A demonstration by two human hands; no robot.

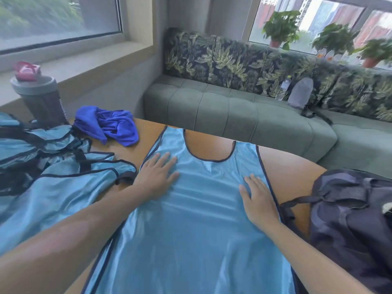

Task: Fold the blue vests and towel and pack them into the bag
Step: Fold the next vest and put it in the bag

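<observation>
Lying flat on the wooden table (pixel 284 166) is a light blue vest (pixel 191 219), neckline away from the person, with more vests (pixel 53 166) heaped at left. The dark bag (pixel 350 219) sits at right; a crumpled blue towel (pixel 110 124) lies beyond the heap. The left hand (pixel 158 175) and right hand (pixel 257 198) press flat on the vest, fingers straight.

The spread vest (pixel 197 209) is thin, glossy mesh cloth with dark matt binding. The towel (pixel 110 126) looks soft, matt and fuzzy. The desk (pixel 286 172) is smooth, satiny wood. The bag (pixel 350 219) is dull woven fabric with webbing straps. The bottle (pixel 40 96) looks like matt plastic.
</observation>
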